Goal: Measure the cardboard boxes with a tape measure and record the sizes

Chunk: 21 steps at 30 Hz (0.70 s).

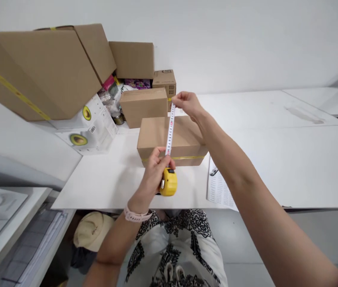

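A cardboard box (153, 133) with a yellow tape strip round its side sits on the white table in front of me. Across its top runs the white blade of a yellow tape measure (169, 184), from near side to far side. My left hand (153, 171) pinches the blade at the box's near edge, just above the yellow case. At the far end, my right hand (188, 104) grips the blade's tip between thumb and fingers, over the box's back edge. Beneath my right forearm lies a printed sheet (218, 187) with a dark pen or clip (213, 172) on it.
Behind stand more cardboard boxes (143, 105) and small packaged goods. A large carton (40, 71) rests on white avocado-print boxes (92, 129) at left. The white table (291, 159) stretches right. A beige cap (92, 231) is below at left, beside a shelf (37, 199).
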Each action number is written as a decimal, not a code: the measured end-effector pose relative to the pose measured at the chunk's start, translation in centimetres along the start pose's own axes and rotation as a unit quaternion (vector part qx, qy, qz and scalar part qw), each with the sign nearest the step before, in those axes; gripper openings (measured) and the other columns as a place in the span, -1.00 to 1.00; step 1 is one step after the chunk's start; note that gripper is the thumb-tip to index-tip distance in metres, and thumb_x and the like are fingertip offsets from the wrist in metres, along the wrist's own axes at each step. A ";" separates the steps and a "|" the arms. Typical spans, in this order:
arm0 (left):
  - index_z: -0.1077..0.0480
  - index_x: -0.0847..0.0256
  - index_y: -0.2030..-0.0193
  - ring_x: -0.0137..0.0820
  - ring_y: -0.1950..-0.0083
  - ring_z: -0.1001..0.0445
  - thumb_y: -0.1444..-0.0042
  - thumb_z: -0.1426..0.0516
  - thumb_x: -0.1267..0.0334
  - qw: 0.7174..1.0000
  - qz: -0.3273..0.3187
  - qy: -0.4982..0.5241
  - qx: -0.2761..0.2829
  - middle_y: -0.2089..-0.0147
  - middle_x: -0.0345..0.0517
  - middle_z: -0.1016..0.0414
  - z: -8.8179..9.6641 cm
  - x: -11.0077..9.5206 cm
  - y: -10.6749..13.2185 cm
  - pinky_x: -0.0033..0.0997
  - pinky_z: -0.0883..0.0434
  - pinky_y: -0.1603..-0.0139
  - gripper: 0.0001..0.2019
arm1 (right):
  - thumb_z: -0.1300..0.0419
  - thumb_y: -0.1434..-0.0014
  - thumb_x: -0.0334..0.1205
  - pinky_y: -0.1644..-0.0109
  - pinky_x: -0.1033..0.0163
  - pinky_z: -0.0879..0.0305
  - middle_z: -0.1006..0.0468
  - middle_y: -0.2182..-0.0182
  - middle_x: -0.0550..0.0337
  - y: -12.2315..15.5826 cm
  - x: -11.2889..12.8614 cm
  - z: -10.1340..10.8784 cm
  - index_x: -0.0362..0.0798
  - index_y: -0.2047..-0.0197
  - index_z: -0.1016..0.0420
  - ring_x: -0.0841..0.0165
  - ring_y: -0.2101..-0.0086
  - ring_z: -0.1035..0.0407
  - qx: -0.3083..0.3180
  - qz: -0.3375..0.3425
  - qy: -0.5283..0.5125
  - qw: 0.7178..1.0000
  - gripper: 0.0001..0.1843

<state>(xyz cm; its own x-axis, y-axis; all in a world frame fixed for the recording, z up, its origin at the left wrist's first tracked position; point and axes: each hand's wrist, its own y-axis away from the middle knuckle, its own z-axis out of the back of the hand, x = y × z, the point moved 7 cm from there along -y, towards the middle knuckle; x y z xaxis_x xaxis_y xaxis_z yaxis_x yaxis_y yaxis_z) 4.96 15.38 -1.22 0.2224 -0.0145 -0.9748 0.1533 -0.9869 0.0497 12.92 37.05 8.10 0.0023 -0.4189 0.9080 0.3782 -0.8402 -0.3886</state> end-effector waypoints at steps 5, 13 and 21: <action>-0.37 0.13 0.12 -0.47 0.52 -0.38 -0.20 -0.14 0.14 0.961 -0.039 -0.264 0.065 0.48 -0.26 -0.49 6.5 -3.1 2.8 -0.51 -0.33 0.46 -0.83 | -0.37 -0.12 -0.06 0.13 0.09 -0.40 -0.54 0.34 0.21 9.1 6.4 5.1 -0.06 0.20 -0.63 0.27 0.19 -0.48 -0.033 0.074 0.053 0.995 -0.74; -0.43 0.12 0.38 -0.36 0.41 -0.43 -0.12 -0.08 0.10 0.824 -0.009 -0.561 0.079 0.39 -0.19 -0.60 12.1 -1.2 0.3 -0.39 -0.30 0.33 -0.80 | -0.39 -0.06 -0.08 0.17 0.04 -0.43 -0.61 0.42 0.18 24.7 -6.2 5.0 0.05 0.30 -0.66 0.29 0.36 -0.47 -0.064 -0.035 0.074 0.995 -0.84; -0.34 0.09 0.29 -0.34 0.34 -0.52 -0.15 -0.14 0.04 0.794 -0.045 -0.607 0.001 0.43 -0.29 -0.60 11.7 -0.5 -1.5 -0.38 -0.26 0.28 -0.81 | -0.43 0.00 -0.02 0.11 0.12 -0.41 -0.59 0.38 0.20 22.1 -12.0 7.5 -0.01 0.20 -0.63 0.36 0.35 -0.43 -0.126 -0.044 -0.028 0.991 -0.67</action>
<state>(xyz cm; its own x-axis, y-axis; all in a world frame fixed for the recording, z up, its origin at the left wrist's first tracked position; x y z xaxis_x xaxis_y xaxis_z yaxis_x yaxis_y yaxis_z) -6.62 14.94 -3.35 -0.8806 -0.0867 -0.4660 0.1145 -0.9929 -0.0317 28.24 26.09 -10.26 0.0345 -0.3260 0.9447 0.1357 -0.9350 -0.3276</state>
